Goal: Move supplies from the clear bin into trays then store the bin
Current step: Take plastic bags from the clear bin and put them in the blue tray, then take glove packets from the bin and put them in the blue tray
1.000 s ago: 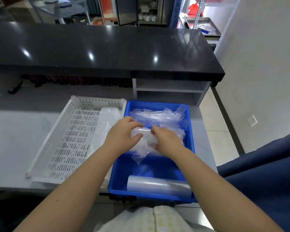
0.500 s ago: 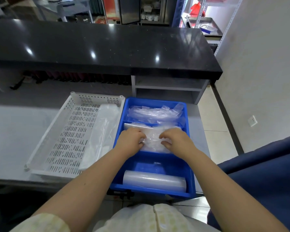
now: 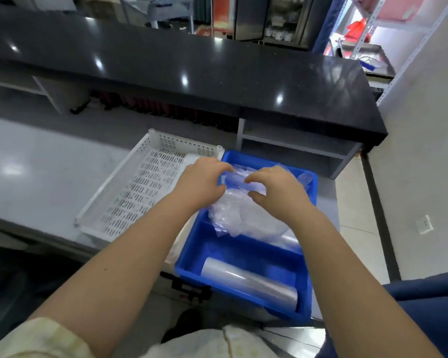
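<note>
Both hands have shifted up toward 12 o'clock in the glossy blue tray: left hand and right hand hover half-curled, fingertips brushing crinkly clear plastic bags. At 6 o'clock lies a smooth film roll; at 9 o'clock, a perforated white tray.

A grey counter carries a white perforated tray and, touching its right side, a blue divided tray at the counter's near edge
</note>
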`<act>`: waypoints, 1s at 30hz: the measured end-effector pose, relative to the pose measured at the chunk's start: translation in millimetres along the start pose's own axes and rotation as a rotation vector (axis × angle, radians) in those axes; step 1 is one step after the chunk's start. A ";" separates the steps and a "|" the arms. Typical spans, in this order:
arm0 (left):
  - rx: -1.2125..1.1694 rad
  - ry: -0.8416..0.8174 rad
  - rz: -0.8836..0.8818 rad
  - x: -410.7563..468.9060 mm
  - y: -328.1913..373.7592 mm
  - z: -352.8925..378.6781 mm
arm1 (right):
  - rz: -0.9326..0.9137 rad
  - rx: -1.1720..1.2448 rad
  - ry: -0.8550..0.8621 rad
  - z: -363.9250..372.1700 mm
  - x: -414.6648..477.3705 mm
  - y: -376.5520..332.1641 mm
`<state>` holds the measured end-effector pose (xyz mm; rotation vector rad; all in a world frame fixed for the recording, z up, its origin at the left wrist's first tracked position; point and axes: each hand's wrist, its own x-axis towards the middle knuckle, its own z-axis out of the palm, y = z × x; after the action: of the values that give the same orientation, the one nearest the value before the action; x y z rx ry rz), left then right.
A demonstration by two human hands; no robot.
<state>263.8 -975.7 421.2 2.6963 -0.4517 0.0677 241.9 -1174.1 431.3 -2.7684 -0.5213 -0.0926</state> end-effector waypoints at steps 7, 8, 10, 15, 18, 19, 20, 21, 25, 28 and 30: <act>0.172 0.173 -0.176 -42.3 -72.9 -61.1 | -0.255 -0.021 0.040 21.9 62.4 -95.3; 0.193 0.197 -0.217 -54.8 -89.7 -69.2 | -0.300 -0.017 0.039 27.5 72.3 -115.4; 0.236 0.227 -0.300 -83.5 -128.6 -85.6 | -0.378 -0.014 0.022 40.9 92.2 -161.1; 0.300 0.300 -0.483 -171.5 -244.3 -135.7 | -0.558 0.003 0.013 93.6 136.4 -299.3; 0.325 0.301 -0.646 -237.0 -316.9 -167.9 | -0.651 0.033 -0.036 133.0 154.6 -398.7; 0.338 0.300 -0.691 -261.3 -340.7 -177.2 | -0.688 0.035 -0.055 146.9 159.7 -432.5; 0.357 0.296 -0.728 -285.9 -363.8 -185.3 | -0.724 0.045 -0.073 160.6 164.6 -465.5; 0.373 0.292 -0.762 -310.7 -386.3 -192.4 | -0.756 0.061 -0.090 174.6 168.7 -497.7; 0.375 0.254 -0.943 -406.2 -466.3 -211.1 | -0.876 0.095 -0.161 232.1 174.8 -615.0; 0.314 0.238 -1.111 -468.8 -513.7 -217.2 | -0.956 0.107 -0.255 274.7 171.7 -682.2; 0.284 0.245 -1.202 -502.3 -541.9 -216.8 | -1.000 0.109 -0.326 302.6 174.9 -715.9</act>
<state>-32.9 -268.0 356.4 2.6991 1.3209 0.1145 145.2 -384.9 381.0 -2.1507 -1.8636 0.1604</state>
